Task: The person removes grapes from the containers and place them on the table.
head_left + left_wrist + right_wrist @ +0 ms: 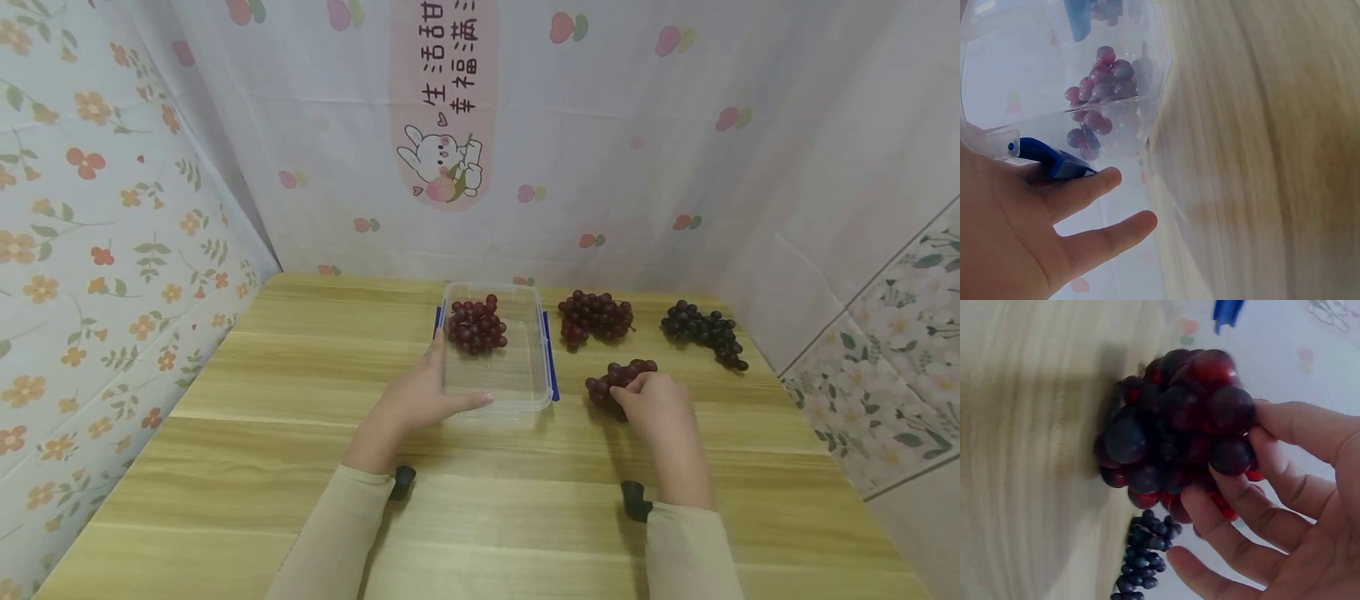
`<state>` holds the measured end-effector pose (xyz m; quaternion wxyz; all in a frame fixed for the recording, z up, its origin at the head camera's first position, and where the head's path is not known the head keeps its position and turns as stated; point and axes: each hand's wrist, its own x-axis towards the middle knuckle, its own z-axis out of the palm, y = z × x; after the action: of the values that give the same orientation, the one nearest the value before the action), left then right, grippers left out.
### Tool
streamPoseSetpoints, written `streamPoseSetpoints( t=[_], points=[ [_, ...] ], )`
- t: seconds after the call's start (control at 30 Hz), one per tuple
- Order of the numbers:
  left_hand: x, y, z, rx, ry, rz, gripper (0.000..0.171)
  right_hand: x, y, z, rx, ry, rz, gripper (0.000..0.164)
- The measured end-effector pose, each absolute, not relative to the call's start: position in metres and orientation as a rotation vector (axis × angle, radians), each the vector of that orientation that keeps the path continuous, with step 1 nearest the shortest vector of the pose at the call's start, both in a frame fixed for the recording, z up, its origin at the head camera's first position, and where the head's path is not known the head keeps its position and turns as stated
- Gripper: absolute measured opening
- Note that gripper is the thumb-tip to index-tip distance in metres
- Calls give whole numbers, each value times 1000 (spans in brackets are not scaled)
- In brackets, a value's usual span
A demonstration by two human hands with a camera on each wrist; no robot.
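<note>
Left: left hand (pixel 423 392) at the near-left corner of a clear box (pixel 495 379); index reaching along the left wall, thumb over the near rim. Fingers straight and spread, no real grip. Good bracing, I'd judge; light pressure is enough, as a hard push could slide so light a box.

Box: thin see-through plastic, rounded corners, blue clips (pixel 552 358) folded out at the sides. Inside, far-left, a red bunch (pixel 477 327), round and glossy.

Right of the box, far: second red bunch (pixel 596 317), lying loose, lumpy in outline.

Nearer: right hand (pixel 663 408) pinching a dark red bunch (pixel 618 385) from its right side, thumb and fingertips on the outer grapes. Whether its underside touches the table (pixel 495 533) is hard to tell. Best hold takes several grapes at once, since one smooth ball could slip or tug loose.

Far right: blackish bunch (pixel 703 332), long, duller, untouched. Tabletop pale, wood-grained.
</note>
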<state>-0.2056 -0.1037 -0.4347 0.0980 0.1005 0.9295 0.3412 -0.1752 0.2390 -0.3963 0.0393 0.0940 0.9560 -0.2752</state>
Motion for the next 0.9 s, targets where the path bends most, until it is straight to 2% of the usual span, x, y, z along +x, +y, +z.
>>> streamPoseSetpoints(
  t=[0.4,0.6,0.77,0.9],
  points=[
    [-206,-104,-437,295,2758,1011,139,-190,245,-412,238,2919,-725,38],
    [-208,-101,-436,311,2753,1012,141,-197,253,-415,266,2843,-779,89],
    [-207,-103,-435,276,2744,1024,139,-205,250,-412,328,2793,-921,104],
    [-206,-103,-434,269,2745,1005,140,-213,248,-414,247,2805,-906,114]
  ],
)
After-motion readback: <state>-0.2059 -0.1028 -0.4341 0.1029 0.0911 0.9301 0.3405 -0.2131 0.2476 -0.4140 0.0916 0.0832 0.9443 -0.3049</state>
